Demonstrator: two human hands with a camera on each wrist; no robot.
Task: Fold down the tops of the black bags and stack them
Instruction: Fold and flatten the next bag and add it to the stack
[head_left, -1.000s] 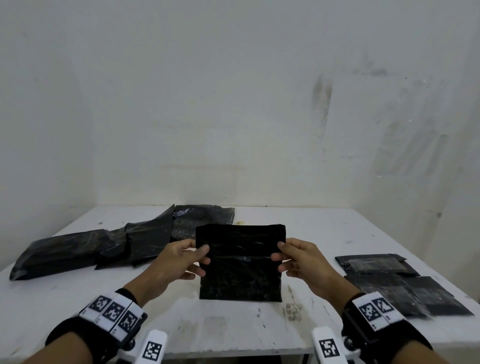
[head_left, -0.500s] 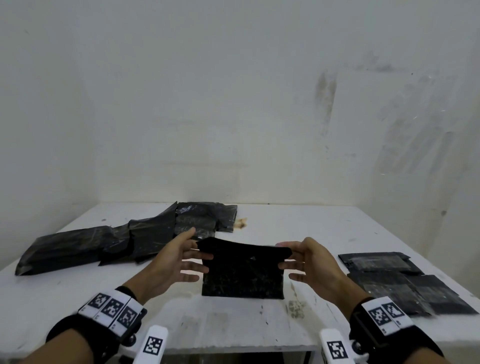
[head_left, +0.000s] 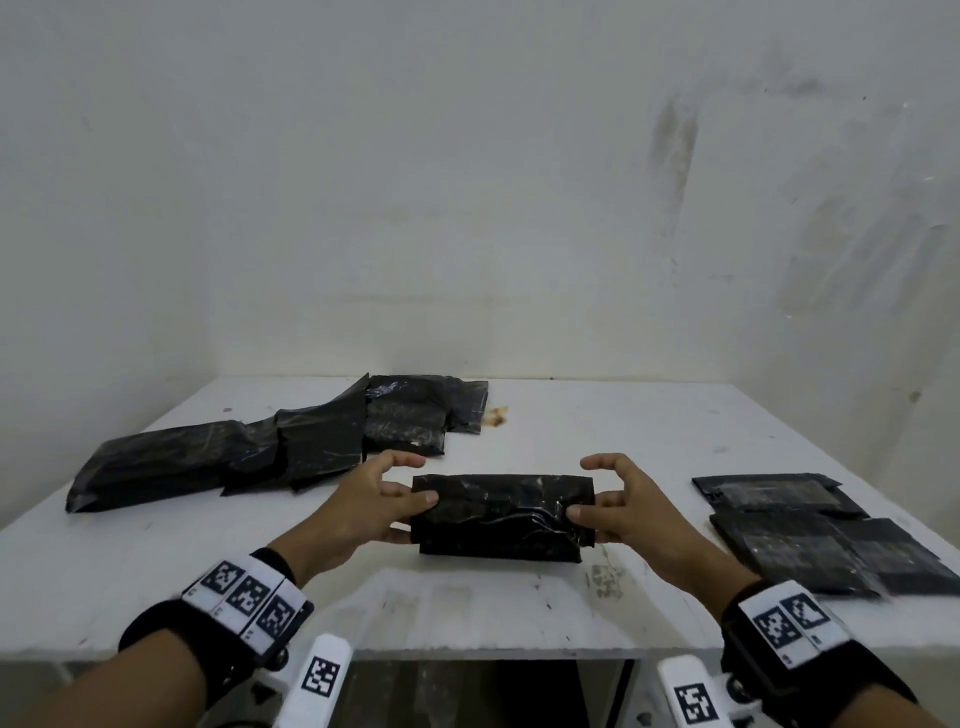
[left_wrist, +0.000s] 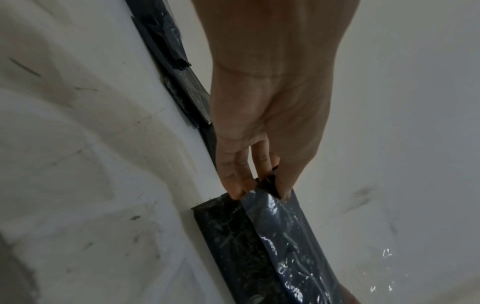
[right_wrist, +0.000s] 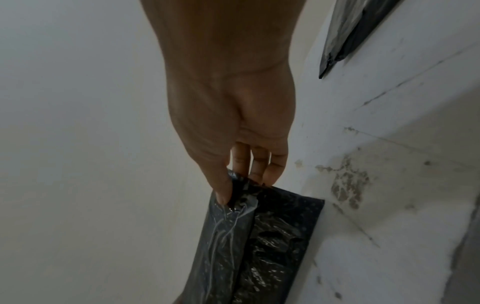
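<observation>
A black plastic bag (head_left: 501, 517) stands on the white table (head_left: 467, 613) in front of me, its top flap folded forward and down over its front. My left hand (head_left: 410, 512) pinches the bag's left end, thumb on the flap and fingers behind. My right hand (head_left: 589, 512) pinches the right end the same way. The left wrist view shows my left hand (left_wrist: 259, 191) gripping the glossy folded bag (left_wrist: 267, 246). In the right wrist view my right hand (right_wrist: 244, 185) holds the crumpled end of the bag (right_wrist: 259, 242).
A heap of unfolded black bags (head_left: 270, 447) lies at the back left of the table. Folded flat black bags (head_left: 810, 530) lie overlapping at the right edge. White walls close off the back and both sides. The table's front edge runs just below my hands.
The bag's top half has come forward and down over its front, halving its height. Both hands dropped with the flap and now pinch the folded ends.
</observation>
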